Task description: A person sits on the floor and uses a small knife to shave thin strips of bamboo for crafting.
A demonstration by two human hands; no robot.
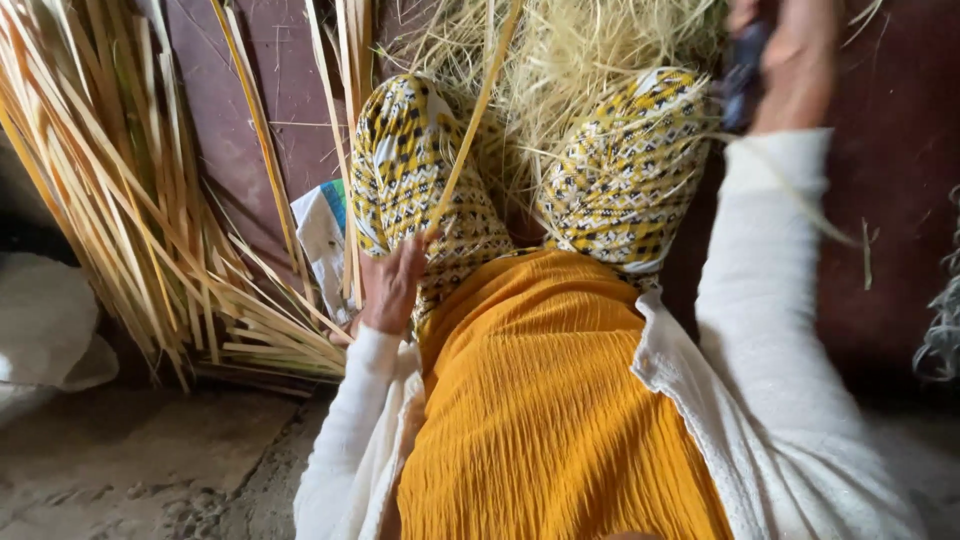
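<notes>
Left hand pinching long pale-yellow bamboo strip; right hand clenched on dark-handled tool. Advise: keep strip taut, blade angled away from patterned knees.

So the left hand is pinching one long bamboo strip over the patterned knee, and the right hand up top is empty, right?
Not quite. The right hand is not empty: the head view shows it gripping a dark tool, whose kind I cannot tell. The rest stands: the left hand holds one long bamboo strip over the patterned knee.
</notes>
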